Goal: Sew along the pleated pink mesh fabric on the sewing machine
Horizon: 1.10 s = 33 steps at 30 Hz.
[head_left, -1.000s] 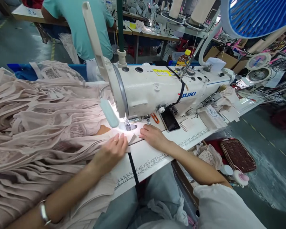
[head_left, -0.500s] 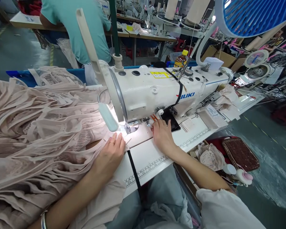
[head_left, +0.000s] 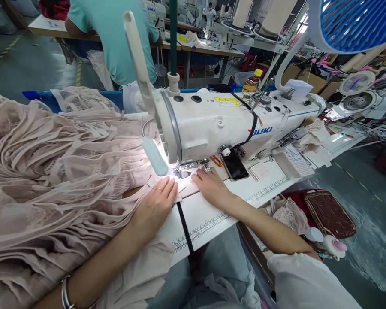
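My left hand (head_left: 159, 201) lies with its fingers flat on a beige piece of fabric (head_left: 187, 189) at the front of the sewing machine (head_left: 202, 124). That piece runs toward the lit presser foot (head_left: 182, 173). Just right of the foot, my right hand (head_left: 211, 189) rests on the machine bed, its fingers apart and the fingertips near the needle area. I see nothing held in it, though the undersides of its fingers are hidden. A large heap of beige garments (head_left: 67, 171) with straps and lace lies to the left, against my left forearm.
A black phone (head_left: 234, 165) and orange-handled snips (head_left: 216, 161) lie beside the machine. A white box (head_left: 294, 161) stands farther right. A ruler strip (head_left: 209, 225) marks the table's front edge. Behind the machine are a bottle (head_left: 252, 81) and a seated person (head_left: 116, 43).
My right hand has moved left along the bed, from beside the phone and snips to nearer the presser foot. My left hand stays on the fabric. The whole view has shifted slightly.
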Tool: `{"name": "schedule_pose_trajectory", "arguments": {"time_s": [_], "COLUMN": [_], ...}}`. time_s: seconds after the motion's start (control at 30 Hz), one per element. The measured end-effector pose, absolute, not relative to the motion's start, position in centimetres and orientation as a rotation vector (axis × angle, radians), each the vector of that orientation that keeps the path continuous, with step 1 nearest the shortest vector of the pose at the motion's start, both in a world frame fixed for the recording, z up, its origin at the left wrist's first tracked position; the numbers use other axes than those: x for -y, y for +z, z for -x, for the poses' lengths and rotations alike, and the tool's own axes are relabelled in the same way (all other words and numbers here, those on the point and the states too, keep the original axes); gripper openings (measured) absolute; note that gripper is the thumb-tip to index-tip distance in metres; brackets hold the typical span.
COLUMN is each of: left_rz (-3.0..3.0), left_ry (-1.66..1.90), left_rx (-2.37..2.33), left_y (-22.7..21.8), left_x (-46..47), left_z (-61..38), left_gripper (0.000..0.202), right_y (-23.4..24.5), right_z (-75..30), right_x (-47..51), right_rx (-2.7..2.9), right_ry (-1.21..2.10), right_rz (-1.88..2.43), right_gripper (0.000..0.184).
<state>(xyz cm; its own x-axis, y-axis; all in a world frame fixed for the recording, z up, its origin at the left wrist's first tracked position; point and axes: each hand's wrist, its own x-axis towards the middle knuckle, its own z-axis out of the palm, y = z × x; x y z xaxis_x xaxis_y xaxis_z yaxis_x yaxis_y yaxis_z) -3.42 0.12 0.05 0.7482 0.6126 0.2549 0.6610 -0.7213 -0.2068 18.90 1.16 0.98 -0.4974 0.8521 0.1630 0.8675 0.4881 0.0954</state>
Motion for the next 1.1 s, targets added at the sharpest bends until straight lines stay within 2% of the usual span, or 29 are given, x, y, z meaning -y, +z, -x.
{"name": "schedule_pose_trajectory", "arguments": {"time_s": [0.1,0.3,0.4,0.5,0.6,0.73,0.87,1.1], "left_rz": [2.675,2.703,2.741,2.722,2.836,2.879,2.774,2.773], "left_ry": [-0.2,-0.16,-0.327,-0.658,-0.823,-0.501,-0.227,-0.197], "left_rx": [0.921,0.96,1.118,1.397,1.357,1.08,1.073,1.047], "left_y": [-0.2,0.2,0.0,-0.6,-0.9,-0.7,-0.4,-0.3], "left_x": [0.0,0.2,-0.5,-0.8,-0.3,0.7,0.8,0.7], "left_z": [3.1,2.6,2.8,3.0,2.8,2.4,2.3,2.4], "left_gripper": [0.051,0.044,0.042,0.047,0.054,0.046,0.049,0.05], "right_y": [1.1,0.3,0.0,0.1,0.3,0.4,0.4,0.1], "right_z": [-17.6,-16.7,-16.8,-16.8,-16.8,-16.7,-16.6,-16.6], "right_x": [-1.3,-3.1,-3.6,-3.5,-3.3,-3.4,-3.3,-3.4], "right_rx": [2.732,2.413,2.246,2.168,2.145,2.136,2.141,2.146], "right_ry": [-0.145,0.263,0.447,0.525,0.547,0.543,0.512,0.478], "right_rz": [1.433,1.551,1.522,1.504,1.512,1.525,1.507,1.509], "right_gripper": [0.027,0.012,0.016,0.019,0.018,0.018,0.02,0.02]}}
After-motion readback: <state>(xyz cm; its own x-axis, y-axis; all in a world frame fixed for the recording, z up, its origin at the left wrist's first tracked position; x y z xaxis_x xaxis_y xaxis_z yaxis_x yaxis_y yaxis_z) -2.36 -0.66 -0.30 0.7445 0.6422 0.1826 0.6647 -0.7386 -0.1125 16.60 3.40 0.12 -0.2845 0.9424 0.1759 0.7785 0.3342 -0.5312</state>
